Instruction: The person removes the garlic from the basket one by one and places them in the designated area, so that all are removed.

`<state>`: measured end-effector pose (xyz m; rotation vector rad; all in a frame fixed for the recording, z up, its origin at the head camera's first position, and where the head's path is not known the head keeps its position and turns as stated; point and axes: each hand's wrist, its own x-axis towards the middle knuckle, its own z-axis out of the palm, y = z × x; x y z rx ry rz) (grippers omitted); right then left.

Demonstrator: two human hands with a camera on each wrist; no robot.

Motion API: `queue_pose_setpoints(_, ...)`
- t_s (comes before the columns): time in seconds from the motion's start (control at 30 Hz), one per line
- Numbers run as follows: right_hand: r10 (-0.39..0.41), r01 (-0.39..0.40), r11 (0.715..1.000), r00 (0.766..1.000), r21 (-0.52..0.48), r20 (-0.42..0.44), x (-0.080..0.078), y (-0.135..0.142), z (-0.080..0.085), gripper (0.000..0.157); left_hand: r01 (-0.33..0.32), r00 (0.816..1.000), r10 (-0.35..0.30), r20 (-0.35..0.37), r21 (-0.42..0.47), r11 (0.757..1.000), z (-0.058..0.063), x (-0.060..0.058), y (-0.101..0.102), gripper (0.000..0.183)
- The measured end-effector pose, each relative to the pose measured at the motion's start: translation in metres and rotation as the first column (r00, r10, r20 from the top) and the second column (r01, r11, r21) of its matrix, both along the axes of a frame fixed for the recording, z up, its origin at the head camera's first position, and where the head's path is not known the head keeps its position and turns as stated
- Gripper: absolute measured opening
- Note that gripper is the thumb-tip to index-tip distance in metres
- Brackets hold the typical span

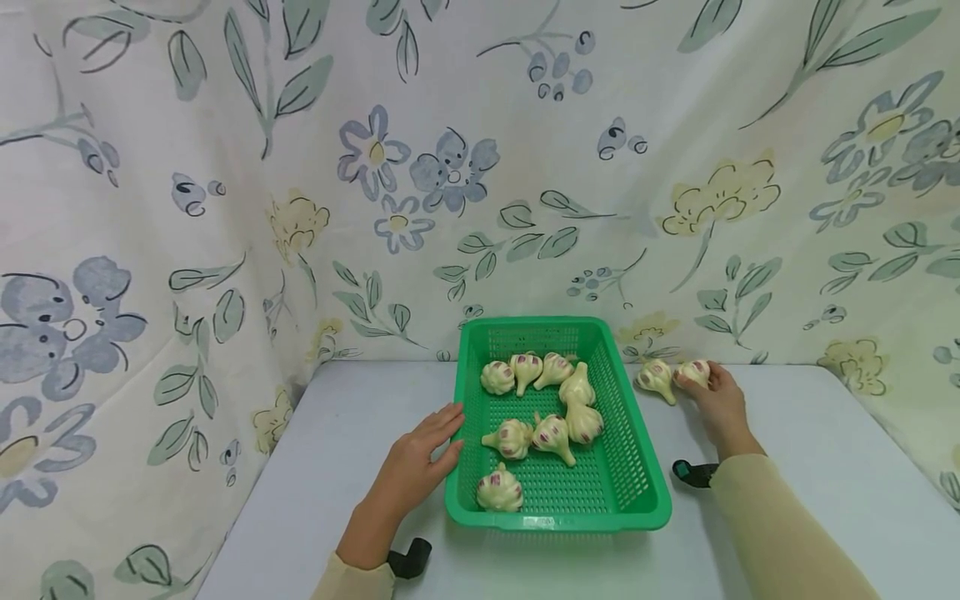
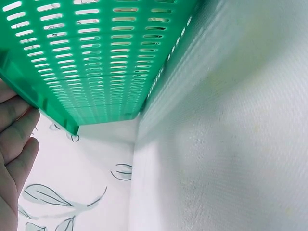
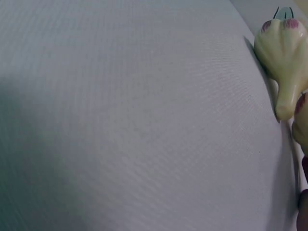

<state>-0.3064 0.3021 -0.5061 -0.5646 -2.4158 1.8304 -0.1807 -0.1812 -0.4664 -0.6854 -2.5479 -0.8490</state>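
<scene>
- Pale, textured tabletop (image 3: 144, 115) fills most of the frame, darker at the lower left.
- Upper right: a cream garlic bulb (image 3: 281, 53) with purple patches, its stem pointing down.
- Just beside that stem, a second bulb (image 3: 301, 127) is cut off by the right edge.
- Below it, a sliver of the right hand (image 3: 302, 211), in shade.
- Patterned cloth (image 3: 285, 13) behind the garlic bulb, top right.

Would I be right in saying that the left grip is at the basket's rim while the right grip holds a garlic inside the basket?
Not quite: the head view shows the right grip holding the garlic outside the basket, to its right. The left grip is at the rim.
</scene>
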Motion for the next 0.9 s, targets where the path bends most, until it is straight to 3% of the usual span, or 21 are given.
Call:
queue_pose_setpoints(0.37, 0.032, -0.033, 0.999, 0.999, 0.023, 0.023, 0.0034, -0.0044, 0.004, 0.093, -0.001, 1.0, 0.001, -0.03, -0.011, 1.0, -0.0022, -0.0009, 0.0004, 0.042)
queue_pose_setpoints(0.9, 0.06, -0.06, 0.997, 0.998, 0.056, 0.0, 0.0028, 0.0007, -0.0002, 0.095, 0.009, 1.0, -0.009, -0.016, 0.002, 1.0, -0.0015, -0.0017, 0.0003, 0.041)
